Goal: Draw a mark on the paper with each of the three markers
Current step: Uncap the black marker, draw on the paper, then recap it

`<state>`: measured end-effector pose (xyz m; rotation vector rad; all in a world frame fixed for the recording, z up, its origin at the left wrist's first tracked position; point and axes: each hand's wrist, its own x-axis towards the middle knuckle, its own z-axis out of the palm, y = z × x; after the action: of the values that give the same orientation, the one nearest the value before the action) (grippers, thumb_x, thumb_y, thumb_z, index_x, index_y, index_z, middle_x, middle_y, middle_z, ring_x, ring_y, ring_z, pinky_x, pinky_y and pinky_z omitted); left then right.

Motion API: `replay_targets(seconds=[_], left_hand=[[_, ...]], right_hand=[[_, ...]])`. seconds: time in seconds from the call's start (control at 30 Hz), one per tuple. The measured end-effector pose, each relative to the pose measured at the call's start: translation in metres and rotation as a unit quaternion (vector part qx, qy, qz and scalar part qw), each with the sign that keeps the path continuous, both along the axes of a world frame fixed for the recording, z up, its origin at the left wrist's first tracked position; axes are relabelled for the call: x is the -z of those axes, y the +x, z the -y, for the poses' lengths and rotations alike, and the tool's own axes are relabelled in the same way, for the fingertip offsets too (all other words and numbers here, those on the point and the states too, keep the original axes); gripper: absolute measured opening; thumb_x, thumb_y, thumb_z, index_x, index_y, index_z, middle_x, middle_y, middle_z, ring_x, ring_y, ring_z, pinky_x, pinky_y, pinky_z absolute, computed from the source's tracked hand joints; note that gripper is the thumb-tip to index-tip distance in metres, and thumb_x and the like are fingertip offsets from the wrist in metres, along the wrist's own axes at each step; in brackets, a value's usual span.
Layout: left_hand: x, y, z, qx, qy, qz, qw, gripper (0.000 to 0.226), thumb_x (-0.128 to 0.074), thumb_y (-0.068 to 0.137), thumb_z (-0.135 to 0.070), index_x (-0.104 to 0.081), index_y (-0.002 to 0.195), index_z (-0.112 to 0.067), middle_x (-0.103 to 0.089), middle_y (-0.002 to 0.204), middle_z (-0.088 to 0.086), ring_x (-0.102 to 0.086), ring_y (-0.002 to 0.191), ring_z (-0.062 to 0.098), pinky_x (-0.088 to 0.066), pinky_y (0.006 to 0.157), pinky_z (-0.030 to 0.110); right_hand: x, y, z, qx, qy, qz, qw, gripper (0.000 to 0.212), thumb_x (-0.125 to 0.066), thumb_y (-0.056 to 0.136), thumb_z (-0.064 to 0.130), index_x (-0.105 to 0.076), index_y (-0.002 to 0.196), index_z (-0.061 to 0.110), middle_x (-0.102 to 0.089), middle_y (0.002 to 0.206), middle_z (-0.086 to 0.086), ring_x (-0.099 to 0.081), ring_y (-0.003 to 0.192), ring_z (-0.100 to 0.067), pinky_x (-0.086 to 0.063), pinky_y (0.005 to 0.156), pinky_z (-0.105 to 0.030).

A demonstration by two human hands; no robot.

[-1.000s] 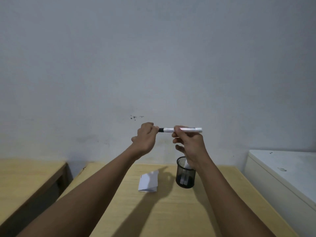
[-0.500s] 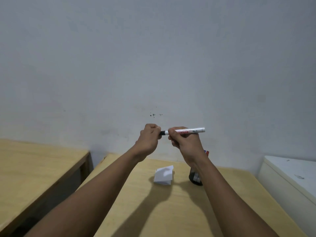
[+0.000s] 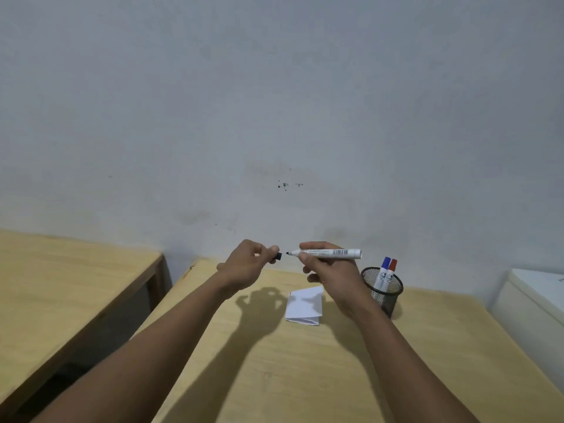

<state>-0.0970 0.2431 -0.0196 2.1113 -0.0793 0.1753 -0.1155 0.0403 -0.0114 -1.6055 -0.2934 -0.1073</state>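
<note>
Pale wooden bench (image 3: 305, 377) carried the folded paper (image 3: 304, 303), unmarked. The left hand (image 3: 247, 267) had just pulled the cap (image 3: 278, 256) off, fingers pinching it; the right hand (image 3: 331, 270) gripped the bared black marker (image 3: 329, 253), ready to draw.

There is one view only, a wide-angle camera on my head, so no second view shares the scene. It faces forward and slightly down toward the far wall (image 3: 274, 102), which fills the upper half of the picture. The worktop (image 3: 274, 377) runs from the near bottom edge to the wall. My forearms enter from the near bottom corners and meet mid-frame, where my left hand (image 3: 244, 267) and right hand (image 3: 332, 270) sit at arm's reach. Straight edges bow toward the left and right borders.
</note>
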Motion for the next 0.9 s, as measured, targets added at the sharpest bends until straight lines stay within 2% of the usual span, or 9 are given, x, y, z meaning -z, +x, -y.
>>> replay_targets(seconds=[0.1, 0.2, 0.37, 0.47, 0.57, 0.67, 0.73, 0.8, 0.9], left_hand=[[0.025, 0.015, -0.002, -0.078, 0.177, 0.013, 0.981, 0.026, -0.065, 0.085, -0.056, -0.071, 0.076, -0.033, -0.062, 0.104, -0.019, -0.058, 0.102, 0.011, -0.024, 0.087, 0.040], [0.046, 0.029, -0.002, -0.060, 0.241, -0.015, 0.969, 0.018, -0.070, 0.082, -0.048, -0.072, 0.084, -0.030, -0.064, 0.090, -0.019, -0.061, 0.100, 0.011, -0.025, 0.090, 0.041], [0.073, 0.049, 0.001, -0.055, 0.339, 0.000, 0.939, 0.018, -0.060, 0.083, -0.037, -0.075, 0.084, -0.027, -0.070, 0.081, -0.014, -0.062, 0.096, 0.011, -0.022, 0.103, 0.050], [0.085, 0.058, 0.002, -0.051, 0.341, 0.001, 0.939, 0.021, -0.057, 0.081, -0.034, -0.075, 0.077, -0.023, -0.074, 0.078, -0.010, -0.061, 0.092, 0.014, -0.021, 0.100, 0.050], [0.087, 0.059, 0.002, -0.043, 0.290, -0.021, 0.956, 0.018, -0.060, 0.081, -0.034, -0.076, 0.082, -0.026, -0.074, 0.087, -0.014, -0.062, 0.097, 0.011, -0.022, 0.094, 0.044], [0.093, 0.053, 0.001, -0.067, 0.275, 0.000, 0.959, 0.028, -0.062, 0.076, -0.047, -0.068, 0.099, -0.032, -0.062, 0.110, -0.017, -0.055, 0.108, 0.009, -0.021, 0.102, 0.046], [0.096, 0.039, 0.004, -0.097, 0.291, 0.085, 0.948, 0.039, -0.063, 0.074, -0.057, -0.061, 0.106, -0.035, -0.053, 0.115, -0.015, -0.050, 0.106, 0.009, -0.024, 0.100, 0.045], [0.095, 0.019, 0.016, -0.053, 0.345, 0.155, 0.924, 0.039, -0.059, 0.077, -0.060, -0.062, 0.107, -0.035, -0.057, 0.115, -0.015, -0.049, 0.105, 0.011, -0.027, 0.095, 0.044], [0.098, -0.004, 0.035, 0.052, 0.421, 0.147, 0.893, 0.045, -0.047, 0.085, -0.054, -0.057, 0.125, -0.036, -0.059, 0.129, -0.015, -0.045, 0.116, 0.016, -0.025, 0.093, 0.047]], right_hand=[[0.029, 0.018, 0.001, 0.030, 0.018, -0.028, 0.999, 0.017, -0.078, 0.087, 0.016, -0.075, 0.103, 0.020, -0.075, 0.081, 0.004, -0.067, 0.069, -0.009, -0.058, 0.067, -0.028], [0.057, 0.034, 0.000, 0.053, 0.029, -0.065, 0.996, 0.015, -0.079, 0.087, 0.017, -0.076, 0.100, 0.024, -0.077, 0.083, 0.002, -0.068, 0.074, -0.013, -0.059, 0.074, -0.035], [0.086, 0.054, -0.005, 0.076, 0.004, -0.080, 0.994, 0.007, -0.080, 0.086, 0.024, -0.075, 0.091, 0.025, -0.077, 0.085, -0.004, -0.071, 0.081, -0.021, -0.058, 0.071, -0.036], [0.098, 0.061, -0.007, 0.084, -0.043, -0.078, 0.992, 0.004, -0.077, 0.088, 0.024, -0.074, 0.090, 0.025, -0.076, 0.086, -0.004, -0.072, 0.084, -0.026, -0.059, 0.073, -0.044], [0.110, 0.063, -0.006, 0.092, -0.087, -0.058, 0.990, 0.005, -0.075, 0.090, 0.026, -0.072, 0.091, 0.023, -0.074, 0.089, 0.002, -0.069, 0.085, -0.015, -0.054, 0.070, -0.028], [0.120, 0.064, -0.007, 0.108, -0.108, -0.048, 0.987, 0.006, -0.074, 0.090, 0.027, -0.072, 0.093, 0.022, -0.073, 0.090, 0.004, -0.068, 0.086, -0.011, -0.051, 0.068, -0.023], [0.122, 0.065, -0.007, 0.114, -0.108, -0.044, 0.987, 0.011, -0.074, 0.091, 0.027, -0.072, 0.098, 0.020, -0.074, 0.093, 0.004, -0.068, 0.087, -0.008, -0.051, 0.068, -0.020], [0.123, 0.065, -0.007, 0.115, -0.105, -0.039, 0.987, 0.011, -0.073, 0.091, 0.025, -0.072, 0.099, 0.017, -0.074, 0.091, 0.005, -0.068, 0.083, -0.003, -0.050, 0.067, -0.014], [0.123, 0.065, -0.006, 0.115, -0.117, -0.038, 0.986, 0.009, -0.070, 0.093, 0.025, -0.074, 0.091, 0.017, -0.074, 0.078, 0.007, -0.068, 0.072, 0.003, -0.050, 0.064, -0.014]])
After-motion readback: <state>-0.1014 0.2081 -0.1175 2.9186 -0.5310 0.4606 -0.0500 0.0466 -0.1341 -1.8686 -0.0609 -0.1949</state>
